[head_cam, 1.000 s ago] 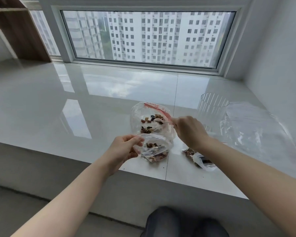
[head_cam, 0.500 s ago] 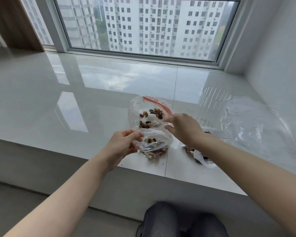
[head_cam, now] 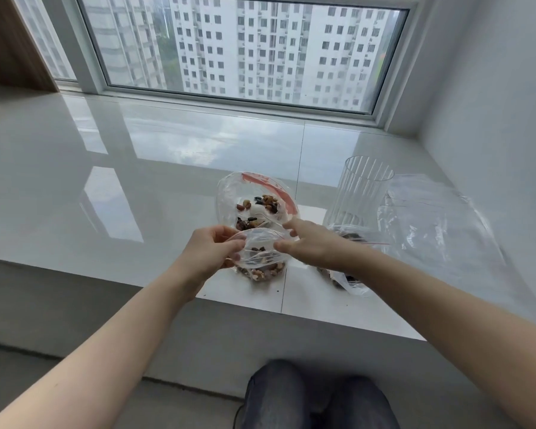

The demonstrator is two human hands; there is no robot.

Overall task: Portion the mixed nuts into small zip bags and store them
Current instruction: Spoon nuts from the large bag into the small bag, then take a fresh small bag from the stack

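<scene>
Change: since a second ago the right hand has left the red zip edge of the big bag and come down to the small bag's mouth; the left hand keeps its grip on that bag.
Left hand (head_cam: 209, 252): fingers curled, pinching the left edge of the small bag's mouth.
Small bag (head_cam: 262, 258): clear, held between both hands just above the near edge of the table (head_cam: 106, 187); nuts sit in its bottom, and its mouth is held apart.
Big bag (head_cam: 254, 199): just behind the small bag, standing open on the table, red zip strip along its top right rim, loose clusters of mixed nuts (head_cam: 262, 209) inside.
Right hand (head_cam: 310, 246): thumb and fingers reach to the right edge of the small bag's mouth; whether they pinch it or only touch it I cannot tell.
Filled bag (head_cam: 344, 278): lies on the table under the right wrist, partly hidden, some nuts showing.
Glass (head_cam: 364, 188): ribbed, clear, upright, right of the big bag.
Plastic sheet (head_cam: 437, 224): crumpled clear plastic, just right of the glass.
</scene>
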